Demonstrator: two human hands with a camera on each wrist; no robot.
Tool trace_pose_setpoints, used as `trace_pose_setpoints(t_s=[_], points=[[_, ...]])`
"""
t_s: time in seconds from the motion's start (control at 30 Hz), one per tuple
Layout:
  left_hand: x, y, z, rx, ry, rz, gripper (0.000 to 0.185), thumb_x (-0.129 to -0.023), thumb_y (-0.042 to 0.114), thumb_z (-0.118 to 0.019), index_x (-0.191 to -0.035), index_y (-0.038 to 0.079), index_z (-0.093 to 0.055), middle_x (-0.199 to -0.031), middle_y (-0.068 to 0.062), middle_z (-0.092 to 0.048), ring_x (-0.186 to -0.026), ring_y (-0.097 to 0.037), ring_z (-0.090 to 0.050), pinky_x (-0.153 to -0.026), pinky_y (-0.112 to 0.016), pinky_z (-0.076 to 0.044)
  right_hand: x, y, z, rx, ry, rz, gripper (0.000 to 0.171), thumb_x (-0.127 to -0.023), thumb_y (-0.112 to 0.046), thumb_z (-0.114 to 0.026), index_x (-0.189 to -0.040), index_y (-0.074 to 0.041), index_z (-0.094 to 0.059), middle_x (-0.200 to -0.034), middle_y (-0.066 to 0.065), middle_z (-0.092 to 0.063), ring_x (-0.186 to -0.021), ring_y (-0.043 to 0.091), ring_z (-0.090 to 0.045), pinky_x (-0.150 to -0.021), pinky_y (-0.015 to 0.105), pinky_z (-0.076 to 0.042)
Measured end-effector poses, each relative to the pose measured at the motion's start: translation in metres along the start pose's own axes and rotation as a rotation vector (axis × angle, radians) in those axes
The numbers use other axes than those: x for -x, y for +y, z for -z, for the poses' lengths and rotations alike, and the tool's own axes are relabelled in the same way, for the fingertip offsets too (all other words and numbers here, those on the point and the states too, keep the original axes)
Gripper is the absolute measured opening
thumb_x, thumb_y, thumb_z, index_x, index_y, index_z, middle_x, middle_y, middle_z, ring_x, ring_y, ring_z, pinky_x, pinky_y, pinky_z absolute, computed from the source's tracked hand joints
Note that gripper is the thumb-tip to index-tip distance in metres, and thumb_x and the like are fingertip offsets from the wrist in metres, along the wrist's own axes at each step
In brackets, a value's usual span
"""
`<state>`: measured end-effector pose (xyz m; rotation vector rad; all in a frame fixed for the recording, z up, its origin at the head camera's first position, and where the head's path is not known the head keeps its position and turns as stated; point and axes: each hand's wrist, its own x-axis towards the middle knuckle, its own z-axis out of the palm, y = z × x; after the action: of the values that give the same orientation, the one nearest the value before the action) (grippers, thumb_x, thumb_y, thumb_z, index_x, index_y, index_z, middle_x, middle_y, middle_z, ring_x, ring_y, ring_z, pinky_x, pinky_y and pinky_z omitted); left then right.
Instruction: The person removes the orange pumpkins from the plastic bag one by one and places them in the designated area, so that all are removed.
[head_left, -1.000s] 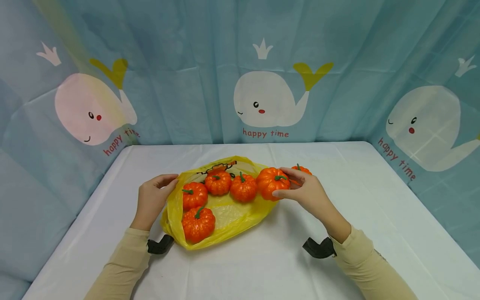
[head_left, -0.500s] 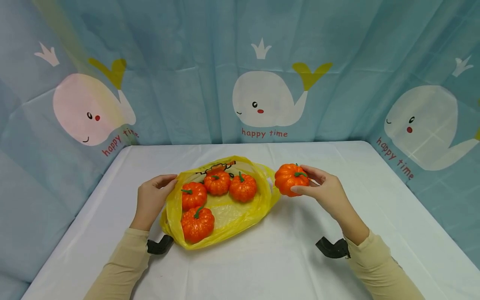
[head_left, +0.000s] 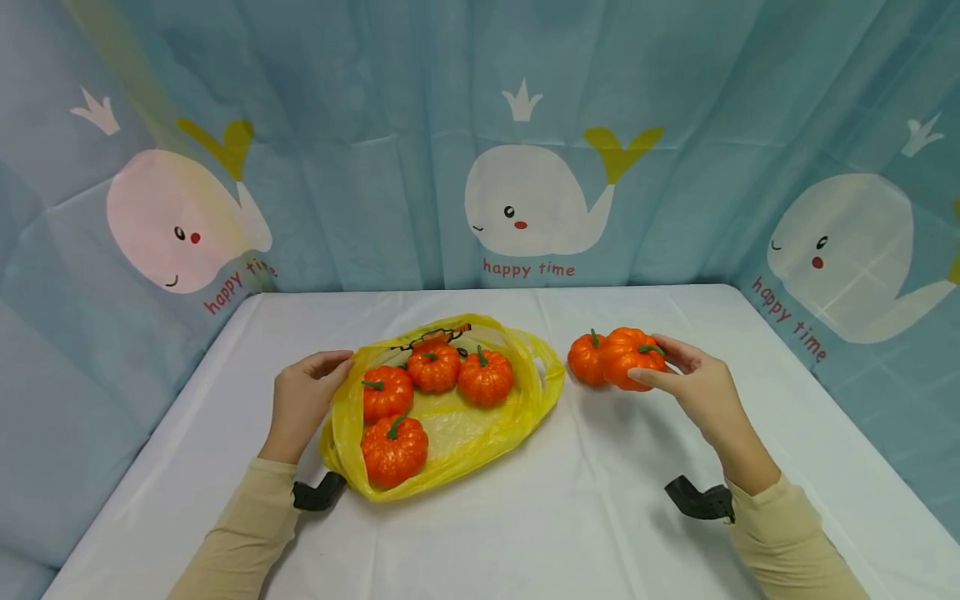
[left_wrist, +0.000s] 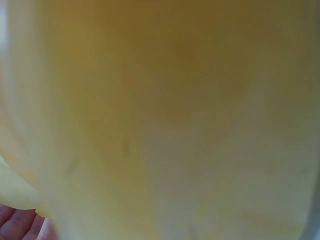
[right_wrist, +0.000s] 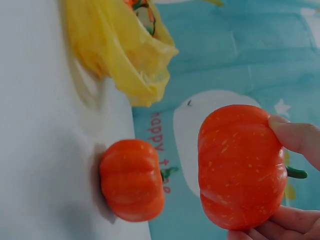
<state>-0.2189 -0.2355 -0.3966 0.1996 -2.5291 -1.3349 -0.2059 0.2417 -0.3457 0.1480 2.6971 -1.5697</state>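
Note:
My right hand (head_left: 703,393) grips a small orange pumpkin (head_left: 630,358) with a green stem, thumb on one side and fingers on the other. In the right wrist view that pumpkin (right_wrist: 242,167) is raised off the white table. Another pumpkin (head_left: 585,360) stands on the table just behind it, partly covered in the head view. My left hand (head_left: 303,402) pinches the left rim of a yellow plastic bag (head_left: 472,454), whose mouth faces me. Several pumpkins (head_left: 395,451) lie inside. Blurred yellow plastic (left_wrist: 175,125) fills most of the left wrist view, with some fingers (left_wrist: 17,222) at its lower left corner.
A white cloth covers the table (head_left: 487,542). Behind it hangs a blue curtain (head_left: 360,200) printed with whales, which also runs along both sides. A black wrist mount (head_left: 701,498) sticks out from the right sleeve, and another (head_left: 319,492) from the left.
My right hand has carried its pumpkin rightward, from over the bag's right edge to beside the pumpkin standing on the table. The left hand stays at the bag's rim.

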Motion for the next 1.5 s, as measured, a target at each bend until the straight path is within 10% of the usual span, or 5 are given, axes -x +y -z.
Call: trace_pose_setpoints(t_s=[0.33,1.5], points=[[0.000,-0.002,0.000,0.004,0.010,-0.026,0.033,-0.098,0.030,-0.063,-0.118,0.005,-0.072,-0.118,-0.017,-0.072,-0.110,-0.029,-0.066,-0.074,0.002,-0.042,-0.009,0.015,0.015,0.020,0.072,-0.063,0.088,-0.086,-0.049,-0.074,-0.155,-0.009,-0.035,-0.160,0.019,-0.034,-0.150,0.041,-0.024,-0.113,0.060,-0.034],[-0.001,-0.002,-0.001,0.002,0.005,0.022,0.037,-0.097,0.035,-0.064,-0.119,0.006,-0.072,-0.119,-0.016,-0.072,-0.110,-0.028,-0.066,-0.074,0.001,-0.043,-0.070,0.064,0.011,0.129,0.204,-0.138,0.085,-0.087,-0.037,-0.075,-0.151,0.004,-0.036,-0.155,0.026,-0.037,-0.147,0.042,-0.030,-0.120,0.053,-0.028]])
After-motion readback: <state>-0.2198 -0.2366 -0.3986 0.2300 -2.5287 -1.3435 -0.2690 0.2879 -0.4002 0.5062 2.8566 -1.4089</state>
